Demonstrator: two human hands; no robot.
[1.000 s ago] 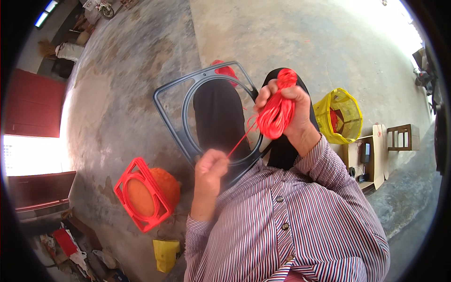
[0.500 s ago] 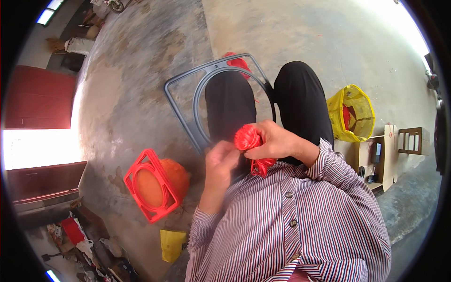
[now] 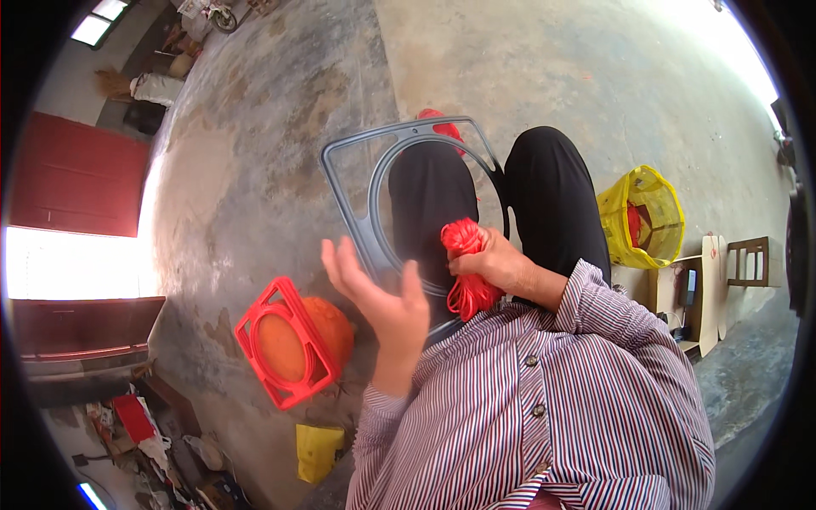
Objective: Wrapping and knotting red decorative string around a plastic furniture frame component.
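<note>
A bundle of shiny red cord (image 3: pixel 473 293) is gripped around its middle by my right hand (image 3: pixel 500 263), with loops bulging above and below the fist. My left hand (image 3: pixel 378 297) is raised beside it, fingers spread and nothing in them. Across my left thigh lies a grey plastic frame (image 3: pixel 367 234) with a large round opening; the knee shows through the ring. Behind the far edge of this frame, a red item (image 3: pixel 445 126) on the floor is partly hidden.
Left of me, a red plastic frame (image 3: pixel 280 393) leans on an orange round object (image 3: pixel 334 327). A yellow bag (image 3: pixel 320 452) lies nearer. To the right are a yellow basket (image 3: pixel 614 223) with red pieces inside, an open cardboard box (image 3: pixel 710 293) and a wooden stool (image 3: pixel 748 262).
My left hand has let go of the red cord, moved away to the left and opened. The right hand keeps its hold. The whole view has shifted slightly.
</note>
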